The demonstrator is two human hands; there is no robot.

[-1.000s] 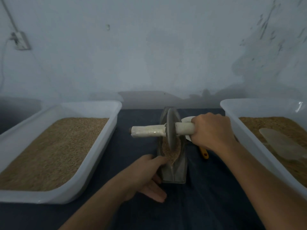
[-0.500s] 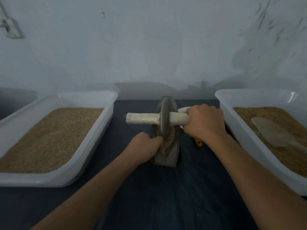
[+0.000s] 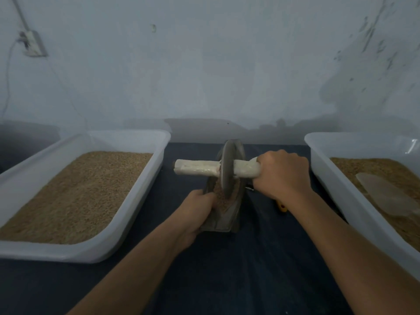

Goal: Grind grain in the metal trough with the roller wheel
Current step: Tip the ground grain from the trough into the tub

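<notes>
A narrow grey metal trough [image 3: 228,220] lies lengthwise on the dark table, with brown grain [image 3: 219,196] heaped inside it. A grey roller wheel [image 3: 226,169] stands on edge in the grain, on a white cross handle [image 3: 195,171]. My right hand [image 3: 280,175] grips the right end of that handle. My left hand [image 3: 196,209] curls round the trough's left rim near its front end. The left half of the handle is free.
A white plastic tub [image 3: 127,208] of grain sits on the left. Another white tub [image 3: 336,189] on the right holds grain and a pale scoop [image 3: 391,194]. A small yellow object [image 3: 282,207] lies under my right wrist. The wall stands close behind.
My left hand went from resting open beside the trough to gripping its left rim. The wheel has rolled slightly farther away along the trough.
</notes>
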